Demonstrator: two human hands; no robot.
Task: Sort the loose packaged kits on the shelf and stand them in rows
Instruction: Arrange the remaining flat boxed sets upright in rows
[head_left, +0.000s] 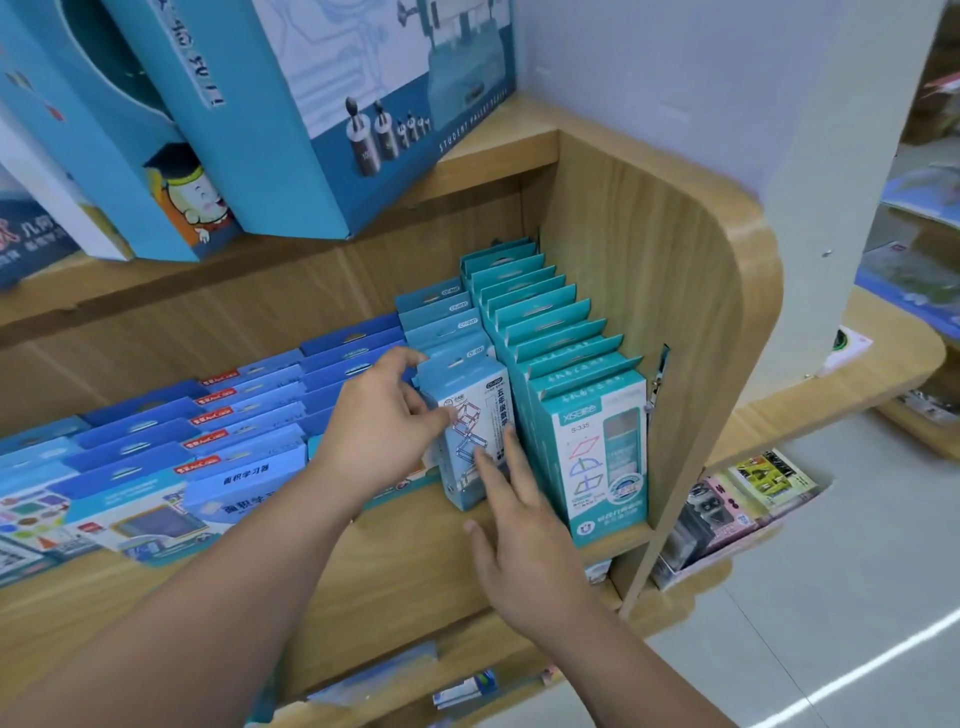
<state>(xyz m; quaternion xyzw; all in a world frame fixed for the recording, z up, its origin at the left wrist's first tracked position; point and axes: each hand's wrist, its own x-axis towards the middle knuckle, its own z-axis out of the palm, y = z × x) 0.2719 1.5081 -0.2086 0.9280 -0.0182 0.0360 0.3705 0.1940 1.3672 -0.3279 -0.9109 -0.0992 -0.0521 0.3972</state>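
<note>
My left hand (384, 415) had its fingers curled round the top left edge of the front light-blue kit (488, 410). My right hand (524, 535) lay flat against its face, fingers straight and close together. The kit stood near the shelf's (405, 561) right end. I counted four in its row, and roughly ten in the teal row (550, 332) touching it.

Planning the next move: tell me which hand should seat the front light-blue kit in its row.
Left, probably. The left hand grips the light-blue kit at its upper left side, while the right hand only touches its front with straight fingers.
</note>
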